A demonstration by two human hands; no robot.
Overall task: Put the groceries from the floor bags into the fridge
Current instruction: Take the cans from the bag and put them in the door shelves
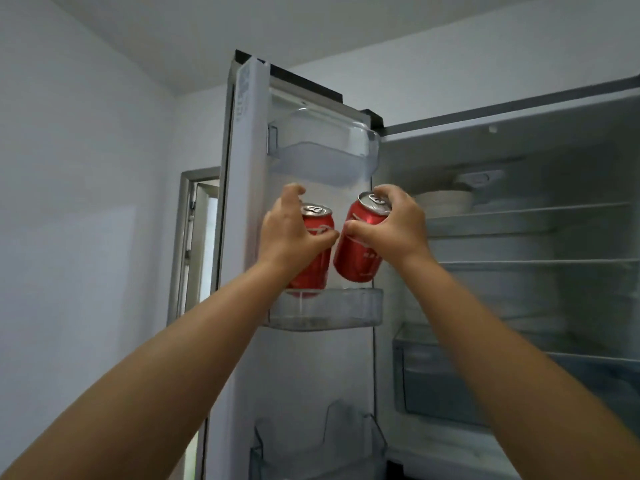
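Note:
The fridge stands open, its door [249, 202] swung to the left. My left hand [289, 230] grips a red soda can [317, 268] whose base sits in the clear middle door shelf [346, 311]. My right hand [391, 225] grips a second red can [360, 258] by its upper part. That can tilts to the right and hangs just above the same shelf, beside the first can. The floor bags are out of view.
A clear lidded bin [322, 157] sits higher on the door and another shelf [318, 448] lower down. Inside the fridge, white bowls [445, 202] stand on the top glass shelf, with more shelves and a drawer [485, 386] below. A doorway [199, 237] shows behind the door.

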